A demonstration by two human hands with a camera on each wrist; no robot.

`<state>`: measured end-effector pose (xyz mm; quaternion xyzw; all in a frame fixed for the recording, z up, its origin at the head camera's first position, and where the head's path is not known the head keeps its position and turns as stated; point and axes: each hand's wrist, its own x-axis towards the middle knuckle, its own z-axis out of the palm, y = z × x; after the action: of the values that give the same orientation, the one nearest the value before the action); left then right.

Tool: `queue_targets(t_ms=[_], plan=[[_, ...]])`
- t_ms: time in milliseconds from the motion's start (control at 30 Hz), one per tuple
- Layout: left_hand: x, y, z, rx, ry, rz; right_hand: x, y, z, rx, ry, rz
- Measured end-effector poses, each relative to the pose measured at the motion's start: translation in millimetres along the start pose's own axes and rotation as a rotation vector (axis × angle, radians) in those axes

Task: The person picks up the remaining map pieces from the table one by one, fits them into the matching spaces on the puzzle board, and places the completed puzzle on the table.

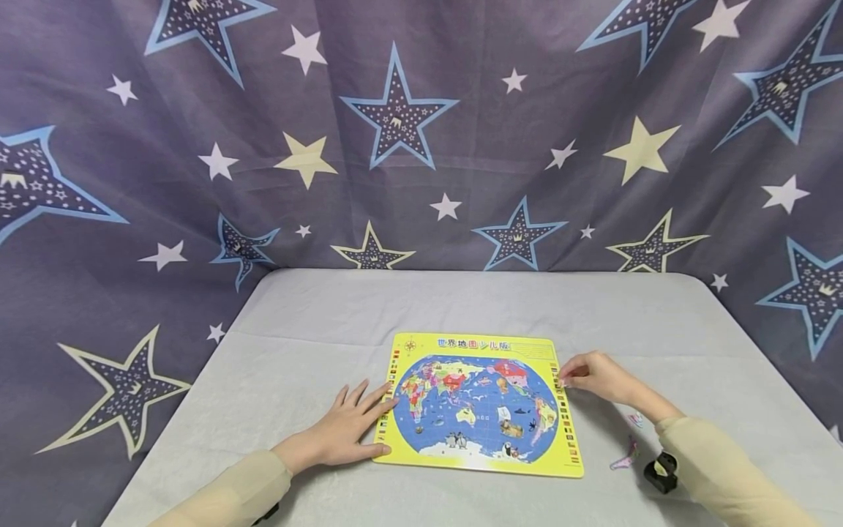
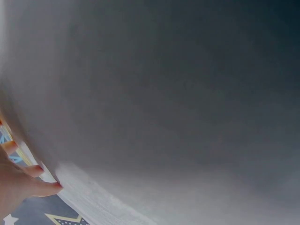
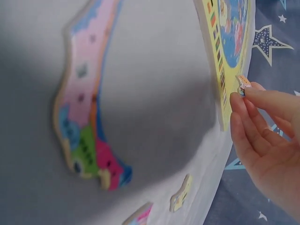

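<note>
A yellow-bordered world map puzzle board (image 1: 487,468) lies flat on the grey table, its map area mostly blue, with flags down both sides. My left hand (image 1: 342,432) rests at the board's left edge, fingers spread, the fingertips and thumb over the border. Just off the right edge, my right hand (image 1: 601,377) pinches a small colourful puzzle piece (image 3: 243,84) between thumb and fingers. Most of that piece is hidden by the fingertips in the head view. In the left wrist view, only part of the left hand (image 2: 23,185) shows at the lower left.
Loose puzzle pieces lie right of the board: a long pink one (image 3: 84,93), a small yellowish one (image 3: 180,194) and a partly cropped pink one (image 3: 140,215). A black device (image 1: 661,472) sits by the right sleeve. A star-patterned curtain (image 1: 421,183) hangs behind the table (image 1: 316,307).
</note>
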<state>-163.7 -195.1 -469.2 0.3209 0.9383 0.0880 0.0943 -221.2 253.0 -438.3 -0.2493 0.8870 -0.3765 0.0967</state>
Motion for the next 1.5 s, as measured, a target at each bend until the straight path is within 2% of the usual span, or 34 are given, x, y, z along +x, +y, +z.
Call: queue_targets(t_ms=[567, 1200, 1500], plan=[[0.2, -0.7, 1.0, 0.007, 0.004, 0.006, 6, -13, 14, 0.049, -0.049, -0.011], [-0.1, -1.6, 1.3, 0.007, 0.003, 0.009, 10, -16, 22, 0.065, -0.106, -0.021], [0.4, -1.5, 1.5, 0.012, -0.002, 0.000, 9, -18, 25, 0.081, -0.134, 0.001]])
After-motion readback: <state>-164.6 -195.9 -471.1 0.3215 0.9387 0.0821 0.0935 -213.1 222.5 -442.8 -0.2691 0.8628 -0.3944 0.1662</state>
